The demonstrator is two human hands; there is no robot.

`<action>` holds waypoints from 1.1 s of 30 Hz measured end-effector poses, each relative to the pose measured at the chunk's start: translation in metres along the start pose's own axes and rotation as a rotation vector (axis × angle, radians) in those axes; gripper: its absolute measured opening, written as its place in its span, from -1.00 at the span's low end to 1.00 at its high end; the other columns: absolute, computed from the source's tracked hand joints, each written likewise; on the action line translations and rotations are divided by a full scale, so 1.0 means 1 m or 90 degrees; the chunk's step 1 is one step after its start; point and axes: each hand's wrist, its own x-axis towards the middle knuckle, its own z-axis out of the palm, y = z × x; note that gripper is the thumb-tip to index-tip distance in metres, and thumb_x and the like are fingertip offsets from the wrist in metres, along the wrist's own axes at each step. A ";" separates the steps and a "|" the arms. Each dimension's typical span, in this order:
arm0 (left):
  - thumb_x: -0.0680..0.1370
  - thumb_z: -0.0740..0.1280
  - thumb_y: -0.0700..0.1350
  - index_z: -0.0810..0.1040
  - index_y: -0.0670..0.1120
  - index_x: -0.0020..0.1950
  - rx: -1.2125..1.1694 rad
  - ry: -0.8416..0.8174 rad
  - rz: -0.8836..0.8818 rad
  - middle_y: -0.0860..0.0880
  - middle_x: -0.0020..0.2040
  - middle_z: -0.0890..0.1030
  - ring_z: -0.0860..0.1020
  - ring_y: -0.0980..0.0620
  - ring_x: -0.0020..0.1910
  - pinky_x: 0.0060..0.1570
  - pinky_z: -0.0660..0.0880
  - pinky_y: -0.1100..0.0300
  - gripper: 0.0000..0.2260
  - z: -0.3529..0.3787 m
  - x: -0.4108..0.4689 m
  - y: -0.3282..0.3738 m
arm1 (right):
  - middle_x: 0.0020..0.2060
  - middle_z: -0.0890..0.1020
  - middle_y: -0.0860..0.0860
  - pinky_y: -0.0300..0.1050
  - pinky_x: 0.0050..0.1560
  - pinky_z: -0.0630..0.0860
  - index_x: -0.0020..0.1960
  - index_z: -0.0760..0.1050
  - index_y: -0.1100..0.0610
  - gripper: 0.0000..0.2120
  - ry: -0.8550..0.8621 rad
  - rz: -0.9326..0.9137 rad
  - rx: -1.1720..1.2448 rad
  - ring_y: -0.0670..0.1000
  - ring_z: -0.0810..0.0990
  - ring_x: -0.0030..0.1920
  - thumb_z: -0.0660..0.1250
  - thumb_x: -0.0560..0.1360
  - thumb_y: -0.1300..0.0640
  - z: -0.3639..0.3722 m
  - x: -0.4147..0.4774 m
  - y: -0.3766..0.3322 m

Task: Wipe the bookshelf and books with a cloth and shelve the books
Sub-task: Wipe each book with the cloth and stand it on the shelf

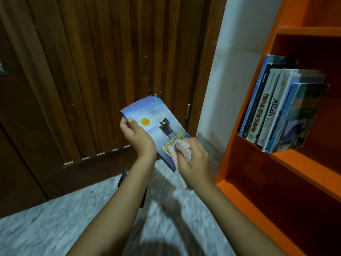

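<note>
From the head camera, the left hand (135,134) held a blue paperback (156,124) up in front of the person, thumb and fingers closed on its upper left edge, the cover facing the camera and tilted so its yellow title ran down toward the lower right. The right hand (195,163) was closed around a bunched white cloth with red stripes (181,150), pressing it against the lower corner of the cover; a tail of the cloth hung below the hand. The step in hand appeared to be wiping this book's cover. To the right stood the orange bookshelf (302,159), with a row of books (280,108) leaning at the left of its middle shelf and bare shelf beside them; the shelves above and below looked empty. A slatted wooden door (92,71) filled the background above a pale speckled floor (55,228). The next move would likely call for passing the cloth over the rest of the cover, then carrying the book right to stand it beside the row
</note>
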 end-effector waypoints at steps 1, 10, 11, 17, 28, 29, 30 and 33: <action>0.67 0.05 -0.16 0.35 -0.18 0.31 0.002 0.000 0.005 0.00 -0.08 0.52 0.54 0.24 -0.27 -0.30 0.45 0.37 -0.75 -0.001 0.003 0.002 | -0.15 0.59 -0.06 -0.08 -0.25 0.45 -0.08 0.50 0.01 -0.81 -0.032 -0.058 0.001 0.03 0.54 -0.14 0.19 0.40 -0.03 0.002 -0.005 -0.005; 0.65 0.09 -0.21 0.42 -0.07 0.16 -0.033 -0.255 0.017 -0.01 -0.04 0.54 0.51 0.07 -0.12 -0.15 0.47 0.23 -0.84 0.016 -0.009 0.029 | 0.14 0.51 -0.01 -0.39 0.09 0.37 0.28 0.42 0.08 -0.62 -0.015 0.149 0.156 -0.09 0.50 0.10 0.30 0.49 0.01 -0.021 0.046 0.007; 0.65 0.09 -0.22 0.43 -0.05 0.14 -0.040 -0.296 0.023 -0.02 -0.03 0.54 0.51 0.06 -0.10 -0.13 0.47 0.22 -0.83 0.023 -0.015 0.032 | 0.13 0.53 -0.04 -0.43 0.06 0.39 0.31 0.40 0.09 -0.61 -0.030 0.192 0.220 -0.11 0.52 0.09 0.32 0.52 0.07 -0.032 0.056 0.006; 0.59 0.14 -0.05 0.39 0.11 0.28 -0.035 -0.463 0.078 -0.01 0.25 0.55 0.53 0.01 0.22 0.23 0.46 0.00 -0.74 0.070 -0.074 0.034 | 0.04 0.55 -0.08 -0.42 -0.08 0.44 0.23 0.39 0.03 -0.69 -0.002 0.164 0.273 -0.22 0.52 -0.02 0.32 0.52 0.22 -0.115 0.078 0.022; 0.61 0.13 0.08 -0.18 0.28 0.46 0.182 -0.727 0.160 0.29 0.49 -0.07 -0.02 0.38 0.45 0.42 0.09 0.37 -0.44 0.148 -0.185 -0.026 | -0.07 0.60 -0.16 0.04 0.03 0.51 0.17 0.40 -0.07 -0.64 0.234 0.185 0.099 -0.14 0.58 -0.03 0.29 0.38 -0.03 -0.225 0.064 0.111; 0.61 0.13 0.11 -0.21 0.33 0.43 0.205 -0.739 0.167 0.24 0.52 -0.11 -0.10 0.31 0.48 0.42 0.02 0.40 -0.42 0.153 -0.190 -0.037 | -0.07 0.60 -0.16 0.07 0.03 0.52 0.17 0.39 -0.07 -0.63 0.243 0.197 0.088 -0.12 0.58 -0.03 0.28 0.38 -0.04 -0.230 0.062 0.122; 0.60 0.14 0.11 -0.24 0.35 0.40 0.232 -0.750 0.164 0.19 0.53 -0.17 -0.20 0.32 0.47 0.37 -0.05 0.47 -0.41 0.155 -0.196 -0.045 | -0.07 0.60 -0.16 0.08 0.03 0.52 0.17 0.39 -0.09 -0.63 0.250 0.212 0.081 -0.09 0.59 -0.03 0.27 0.38 -0.06 -0.235 0.062 0.132; 0.58 0.15 0.17 -0.31 0.38 0.38 0.331 -0.759 0.193 0.13 0.50 -0.37 -0.45 0.45 0.31 0.41 -0.14 0.26 -0.36 0.163 -0.206 -0.070 | -0.07 0.60 -0.14 0.09 0.03 0.52 0.15 0.38 -0.16 -0.66 0.261 0.234 0.070 0.00 0.60 -0.01 0.26 0.38 -0.11 -0.242 0.064 0.159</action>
